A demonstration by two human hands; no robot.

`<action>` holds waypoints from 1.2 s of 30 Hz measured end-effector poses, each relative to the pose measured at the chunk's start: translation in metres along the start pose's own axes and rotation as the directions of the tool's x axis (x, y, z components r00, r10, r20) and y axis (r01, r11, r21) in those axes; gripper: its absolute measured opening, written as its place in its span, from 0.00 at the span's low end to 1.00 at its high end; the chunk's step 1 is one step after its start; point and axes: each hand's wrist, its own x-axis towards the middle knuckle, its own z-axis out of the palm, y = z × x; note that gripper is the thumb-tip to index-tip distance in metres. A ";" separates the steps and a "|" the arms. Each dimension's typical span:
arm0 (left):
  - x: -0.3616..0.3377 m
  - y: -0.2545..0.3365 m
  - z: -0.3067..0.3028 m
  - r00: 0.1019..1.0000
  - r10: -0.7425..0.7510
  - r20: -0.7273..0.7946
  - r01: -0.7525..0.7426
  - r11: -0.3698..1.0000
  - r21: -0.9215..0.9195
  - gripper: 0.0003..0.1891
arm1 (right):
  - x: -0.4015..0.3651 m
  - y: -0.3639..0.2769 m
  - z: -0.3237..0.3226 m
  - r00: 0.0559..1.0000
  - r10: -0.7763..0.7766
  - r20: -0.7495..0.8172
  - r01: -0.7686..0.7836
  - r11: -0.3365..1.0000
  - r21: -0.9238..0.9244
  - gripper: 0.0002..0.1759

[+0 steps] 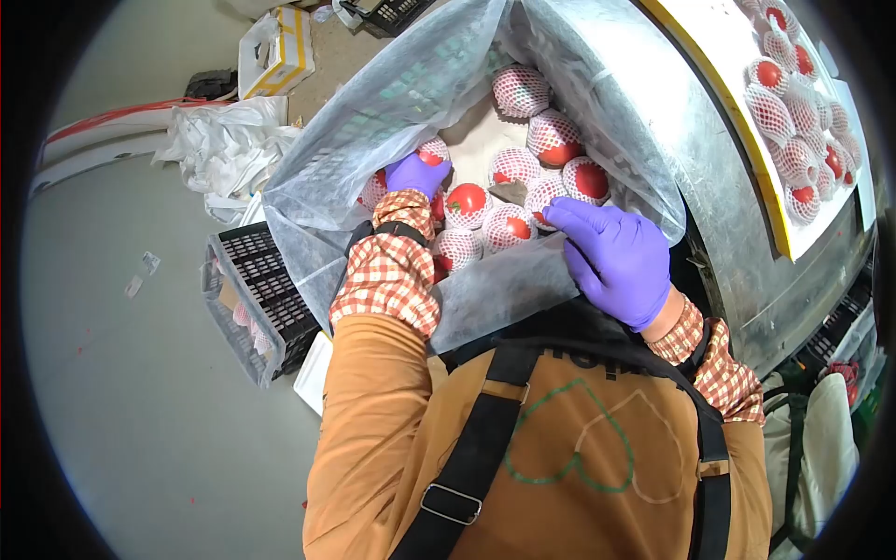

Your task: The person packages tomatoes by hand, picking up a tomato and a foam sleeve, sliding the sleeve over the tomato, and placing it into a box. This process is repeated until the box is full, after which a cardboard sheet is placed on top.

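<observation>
A crate lined with thin translucent sheeting (pixel 504 289) holds several red tomatoes in white foam nets. My left hand (pixel 417 175), in a purple glove, is inside at the left, its fingers closed round a netted tomato (pixel 433 150). My right hand (pixel 616 257), also gloved in purple, hovers over the near right edge. Its fingers are apart, with fingertips close to a netted tomato (pixel 545 198). A small brown scrap (pixel 509 192) lies among the tomatoes near the centre.
On the right, more netted tomatoes (pixel 795 163) sit in a yellow-edged box (pixel 779 229) on a metal surface (pixel 737 271). A black crate (pixel 280 289) stands at lower left. White plastic (pixel 229 149) and a white-and-yellow box (pixel 280 56) lie beyond.
</observation>
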 end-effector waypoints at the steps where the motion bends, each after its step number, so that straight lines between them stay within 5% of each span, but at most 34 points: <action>1: -0.002 0.001 -0.005 1.000 0.002 -0.007 -0.002 1.000 -0.001 0.42 | 0.000 0.000 0.001 1.000 -0.012 -0.015 0.012 1.000 0.000 0.22; 3: -0.013 0.009 -0.022 0.998 0.045 -0.045 -0.062 0.859 -0.508 0.41 | 0.000 -0.001 0.001 0.999 -0.030 -0.031 0.030 1.000 0.001 0.22; 4: -0.024 0.018 -0.034 0.987 0.046 0.151 0.072 0.720 -0.690 0.37 | 0.001 -0.002 0.000 0.998 -0.035 -0.045 0.035 0.999 -0.009 0.21; 5: -0.037 0.029 -0.047 0.989 0.046 0.141 0.066 0.716 -0.695 0.37 | 0.002 -0.003 0.000 0.997 -0.042 -0.058 0.041 0.999 -0.020 0.21; 7: -0.063 0.046 -0.067 0.926 0.211 0.314 0.297 0.112 -0.948 0.32 | 0.004 -0.004 -0.002 0.997 -0.036 -0.072 0.037 0.999 0.016 0.19; 8: -0.079 0.054 -0.081 0.928 0.220 0.301 0.286 0.099 -0.953 0.32 | 0.006 -0.006 -0.001 0.996 -0.022 -0.086 0.027 0.998 0.053 0.17; 10: -0.112 0.066 -0.107 0.903 0.348 0.253 0.346 -0.239 -0.907 0.31 | 0.008 -0.005 0.002 0.991 0.015 -0.136 0.000 0.994 0.112 0.18; 13: -0.149 0.055 -0.125 0.878 0.442 0.181 0.357 -0.354 -0.864 0.28 | 0.012 -0.010 0.001 0.985 0.067 -0.161 -0.029 0.974 0.226 0.20; 15: -0.168 0.041 -0.127 0.920 0.377 0.111 0.263 -0.382 -0.886 0.28 | 0.009 -0.012 0.001 0.989 0.142 -0.028 -0.132 0.965 0.225 0.19; 18: -0.189 0.002 -0.129 0.966 0.166 -0.198 -0.165 -0.195 -0.967 0.31 | 0.006 -0.011 -0.001 0.994 0.103 0.041 -0.107 0.986 0.127 0.19; 22: -0.209 -0.080 -0.132 0.931 -0.207 -0.302 -0.332 -0.127 -0.935 0.30 | 0.005 -0.009 0.009 0.999 -0.012 0.038 0.008 0.995 0.104 0.18; 25: -0.200 -0.164 -0.119 0.758 -0.498 -0.421 -0.459 0.052 -0.887 0.30 | 0.001 0.004 0.016 0.999 -0.027 0.024 0.025 0.995 0.102 0.17; 27: -0.202 -0.214 -0.133 0.679 -0.668 -0.305 -0.489 -0.101 -0.867 0.30 | 0.004 0.004 0.017 0.998 0.012 0.062 -0.014 0.999 0.035 0.16; 29: -0.188 -0.310 -0.123 0.608 -0.741 -0.285 -0.516 -0.096 -0.851 0.29 | 0.007 -0.001 0.021 0.997 0.043 0.066 -0.050 0.994 0.097 0.16; 31: -0.188 -0.370 -0.132 0.445 -0.822 -0.356 -0.585 0.035 -0.811 0.28 | 0.005 0.003 0.022 0.991 0.121 0.064 -0.126 0.989 0.072 0.17; 32: -0.198 -0.388 -0.139 0.362 -0.745 -0.560 -0.299 0.476 -0.827 0.26 | 0.005 0.007 0.023 0.991 0.127 0.044 -0.130 0.990 0.064 0.16; 33: -0.208 -0.405 -0.147 0.367 -0.577 -0.730 0.053 0.797 -0.602 0.25 | 0.007 0.002 0.021 0.989 0.140 0.044 -0.142 0.989 0.048 0.16; 35: -0.207 -0.443 -0.154 0.368 -0.586 -0.722 0.127 0.801 -0.585 0.34 | 0.011 -0.009 0.017 0.987 0.147 0.066 -0.141 0.987 -0.081 0.16; 36: -0.205 -0.450 -0.155 0.446 -0.596 -0.667 0.015 0.751 -0.661 0.33 | 0.012 -0.011 0.019 0.992 0.124 0.037 -0.121 0.991 -0.055 0.16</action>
